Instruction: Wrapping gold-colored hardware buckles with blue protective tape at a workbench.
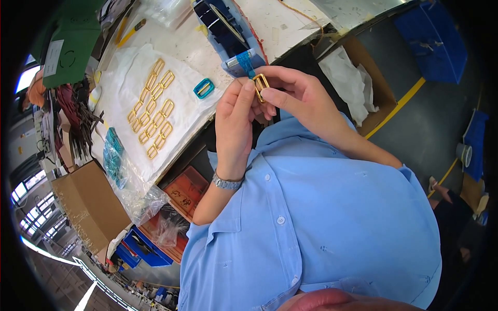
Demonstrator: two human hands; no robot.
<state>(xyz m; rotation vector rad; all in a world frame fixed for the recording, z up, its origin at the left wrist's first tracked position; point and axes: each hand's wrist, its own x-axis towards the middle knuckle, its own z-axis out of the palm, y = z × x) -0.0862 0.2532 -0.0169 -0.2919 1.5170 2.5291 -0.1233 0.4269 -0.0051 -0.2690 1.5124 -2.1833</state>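
Observation:
Close in front of my body, both hands hold one gold slide buckle [261, 87] upright between the fingertips. My left hand [233, 116] is closed on the buckle's left side, thumb pressed near its edge. From the right, my right hand [306, 96] pinches it with thumb and index finger. A strip of blue-teal tape [245, 61] hangs at the front of the light-blue tape dispenser [236, 39] and reaches down to the buckle's top. Fingers partly hide where tape and buckle meet. Left of the hands lies a buckle with a teal-covered frame [204, 88].
Several gold buckles [150, 109] lie in rows on a white sheet [181, 116] over the bench. Two yellow-handled cutters [131, 33] lie farther back. Clear plastic bags with teal material [113, 158] hang at the left edge. Cardboard [91, 205] and a blue bin [433, 41] stand around.

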